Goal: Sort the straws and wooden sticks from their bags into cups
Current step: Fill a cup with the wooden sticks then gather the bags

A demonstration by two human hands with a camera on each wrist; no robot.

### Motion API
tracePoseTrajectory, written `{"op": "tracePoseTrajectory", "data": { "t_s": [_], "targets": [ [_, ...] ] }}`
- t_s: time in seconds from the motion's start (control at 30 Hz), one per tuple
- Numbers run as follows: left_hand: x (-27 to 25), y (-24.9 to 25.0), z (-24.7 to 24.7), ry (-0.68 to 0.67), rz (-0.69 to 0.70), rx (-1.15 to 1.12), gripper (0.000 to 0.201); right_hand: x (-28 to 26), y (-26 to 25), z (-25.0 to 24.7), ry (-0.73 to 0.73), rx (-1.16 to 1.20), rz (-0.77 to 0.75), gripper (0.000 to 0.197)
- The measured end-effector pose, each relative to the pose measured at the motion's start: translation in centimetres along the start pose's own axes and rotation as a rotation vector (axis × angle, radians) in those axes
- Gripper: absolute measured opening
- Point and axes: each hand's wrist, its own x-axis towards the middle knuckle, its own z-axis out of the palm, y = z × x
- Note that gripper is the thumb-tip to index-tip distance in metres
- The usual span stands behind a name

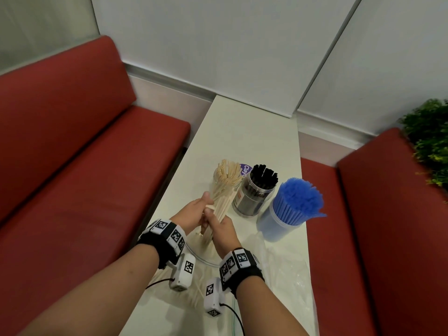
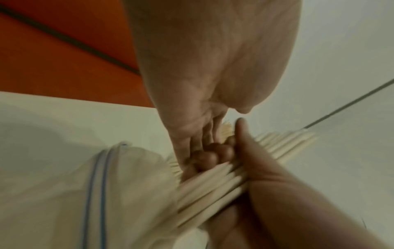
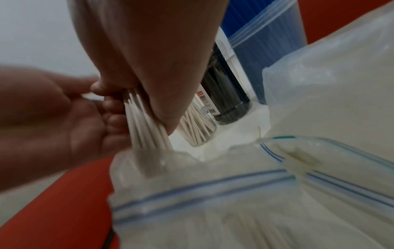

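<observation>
Both hands meet over the table's near left part around one bundle of pale cream sticks (image 1: 221,204). My left hand (image 1: 194,210) grips it from the left, thumb up. From the right, my right hand (image 1: 218,226) curls its fingers round the same bundle (image 3: 145,124). The bundle's lower end reaches into a clear zip bag (image 3: 213,202) lying under the wrists; its top leans against a clear cup (image 1: 218,183) of cream straws. The left wrist view shows the curled fingers (image 2: 210,155) on the bundle (image 2: 213,182).
A clear jar of black straws (image 1: 254,192) and a cup of blue straws (image 1: 288,209) stand right of the cream cup. Crumpled empty plastic bags (image 1: 286,270) lie near right. Red bench seats (image 1: 84,178) flank the narrow white table (image 1: 242,132).
</observation>
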Motion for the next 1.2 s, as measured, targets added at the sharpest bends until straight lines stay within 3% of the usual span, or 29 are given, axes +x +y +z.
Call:
{"op": "tracePoseTrajectory", "data": {
  "t_s": [0.13, 0.27, 0.4, 0.53, 0.67, 0.83, 1.07, 1.2],
  "targets": [
    [-0.3, -0.7, -0.3, 0.012, -0.118, -0.048, 0.055, 0.3, -3.7, -0.5, 0.073, -0.018, -0.071, 0.038],
    [-0.3, -0.5, -0.1, -0.01, -0.172, -0.128, 0.06, 0.5, -8.8, 0.1, 0.095, -0.009, -0.247, 0.037],
    [-0.7, 0.5, 0.3, -0.098, -0.241, -0.468, 0.059, -0.1, -11.8, 1.2, 0.086, -0.05, -0.349, 0.044],
    [-0.8, 1.3, 0.2, -0.249, -0.188, -0.807, 0.039, -0.9, -12.3, 2.2, 0.072, -0.046, -0.332, 0.027],
    [-0.5, 1.3, 0.3, -0.258, -0.171, -0.817, 0.029, -1.4, -12.9, 2.3, 0.044, 0.032, -0.385, 0.018],
    [-0.3, 1.0, 0.5, -0.234, -0.304, -0.752, 0.018, -1.3, -13.5, 2.2, 0.057, 0.062, -0.353, 0.029],
    [-0.7, 1.6, 0.1, -0.562, -0.677, -0.777, 0.017, -1.4, -14.2, 1.1, -0.293, 0.115, -0.244, 0.038],
    [-0.8, 1.4, 0.6, -0.489, -0.703, -0.696, 0.018, -1.4, -13.0, 1.1, -0.294, 0.108, -0.194, 0.04]
  ]
}}
